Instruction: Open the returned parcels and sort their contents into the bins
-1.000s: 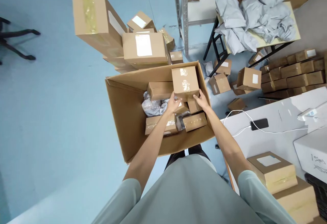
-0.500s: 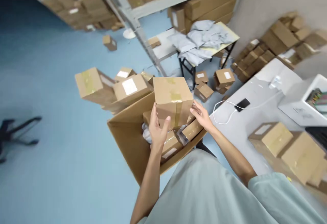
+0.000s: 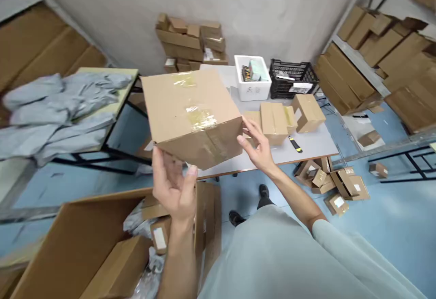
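Between my two hands I carry a taped cardboard box (image 3: 190,112), lifted in front of me and slightly tilted. My left hand (image 3: 175,183) supports its lower near-left corner, thumb and fingers apart around the edge. My right hand (image 3: 257,147) presses its fingertips against the right side. Beneath my left arm stands a large open carton (image 3: 91,208) holding smaller boxes and grey plastic-wrapped parcels. Past the held box is a white table (image 3: 235,162) with several closed cardboard boxes (image 3: 274,122) on it.
On the table are a white foam box (image 3: 254,92), a black crate (image 3: 293,78) and a utility knife (image 3: 294,144). Grey parcels (image 3: 64,108) cover a side table at left. Boxes (image 3: 332,181) lie on the floor at right, near loaded shelves (image 3: 384,49).
My view has swung right, from the large carton toward the white table. The box has come up out of the carton's opening with both hands still on it.
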Available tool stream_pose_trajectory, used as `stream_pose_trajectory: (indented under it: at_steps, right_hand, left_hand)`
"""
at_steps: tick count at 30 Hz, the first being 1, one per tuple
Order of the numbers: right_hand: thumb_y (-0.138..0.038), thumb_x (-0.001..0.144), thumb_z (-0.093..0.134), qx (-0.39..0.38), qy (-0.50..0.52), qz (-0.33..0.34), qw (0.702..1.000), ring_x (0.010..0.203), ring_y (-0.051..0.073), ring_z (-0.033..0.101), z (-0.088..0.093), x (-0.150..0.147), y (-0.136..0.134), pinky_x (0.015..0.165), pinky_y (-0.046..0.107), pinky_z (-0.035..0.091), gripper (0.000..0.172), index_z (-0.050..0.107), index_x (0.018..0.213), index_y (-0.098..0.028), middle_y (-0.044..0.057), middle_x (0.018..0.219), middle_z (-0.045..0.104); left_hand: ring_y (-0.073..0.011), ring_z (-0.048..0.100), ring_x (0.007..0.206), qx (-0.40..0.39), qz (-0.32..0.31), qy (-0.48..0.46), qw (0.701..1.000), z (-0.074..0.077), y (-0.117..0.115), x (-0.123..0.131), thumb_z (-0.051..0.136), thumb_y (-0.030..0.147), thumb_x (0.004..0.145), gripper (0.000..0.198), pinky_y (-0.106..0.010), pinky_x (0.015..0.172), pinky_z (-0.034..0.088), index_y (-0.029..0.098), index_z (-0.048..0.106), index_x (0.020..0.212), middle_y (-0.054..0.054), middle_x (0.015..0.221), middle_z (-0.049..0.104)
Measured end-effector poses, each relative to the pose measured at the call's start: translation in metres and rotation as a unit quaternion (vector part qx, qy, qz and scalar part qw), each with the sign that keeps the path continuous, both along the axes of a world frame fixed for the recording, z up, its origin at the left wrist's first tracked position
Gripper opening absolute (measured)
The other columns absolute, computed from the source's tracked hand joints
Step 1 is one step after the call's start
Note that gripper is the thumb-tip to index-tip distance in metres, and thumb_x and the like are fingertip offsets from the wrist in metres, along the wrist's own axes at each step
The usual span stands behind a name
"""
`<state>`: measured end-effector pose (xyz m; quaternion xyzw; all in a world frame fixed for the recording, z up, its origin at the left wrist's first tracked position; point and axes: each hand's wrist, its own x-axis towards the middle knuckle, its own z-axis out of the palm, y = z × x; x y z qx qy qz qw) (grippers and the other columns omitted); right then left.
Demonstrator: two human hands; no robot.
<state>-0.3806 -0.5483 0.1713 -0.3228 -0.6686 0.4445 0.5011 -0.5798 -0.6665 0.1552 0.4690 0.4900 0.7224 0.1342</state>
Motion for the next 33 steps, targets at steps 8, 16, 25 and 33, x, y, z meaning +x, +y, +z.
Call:
stream_pose_trajectory:
  at_steps: [8,16,25,33]
  right_hand:
    - [-0.075,0.11,0.065,0.065,0.009,-0.173,0.983,0.172,0.032,0.046,-0.002,0.236,0.08,0.146,0.056,0.036,0.074,0.058,0.176,-0.041,0.008,0.174,0.056]
    - [-0.066,0.11,0.069,0.055,-0.034,-0.305,0.95,0.172,0.034,0.046,-0.016,0.444,0.127,0.144,0.065,0.036,0.075,0.053,0.179,-0.04,0.011,0.178,0.05]
    - [-0.071,0.1,0.081,0.024,-0.009,-0.39,0.92,0.171,0.039,0.047,-0.036,0.538,0.158,0.143,0.068,0.036,0.088,0.055,0.177,-0.038,0.01,0.178,0.049]
    - [-0.068,0.099,0.083,0.044,-0.062,-0.456,0.887,0.168,0.039,0.052,-0.036,0.58,0.166,0.143,0.067,0.037,0.086,0.059,0.175,-0.034,0.011,0.175,0.056]
  left_hand:
    - [-0.0418,0.041,0.176,-0.063,-0.187,0.0,0.98,-0.003,0.114,0.21,0.081,0.065,0.103,0.092,-0.058,0.14,0.047,0.039,0.044,0.183,-0.008,0.19,0.044]
    - [-0.0381,0.031,0.18,-0.13,-0.333,0.035,0.933,-0.017,0.203,0.4,0.066,0.068,0.112,0.088,-0.058,0.144,0.042,0.045,0.027,0.189,-0.004,0.196,0.032]
    - [-0.039,0.018,0.183,-0.122,-0.427,0.029,0.895,-0.018,0.242,0.484,0.07,0.055,0.114,0.087,-0.062,0.145,0.037,0.045,0.026,0.189,-0.003,0.199,0.019]
    - [-0.0364,0.012,0.185,-0.08,-0.519,-0.023,0.85,-0.038,0.29,0.523,0.072,0.052,0.114,0.087,-0.063,0.15,0.025,0.049,0.025,0.188,0.0,0.199,0.016]
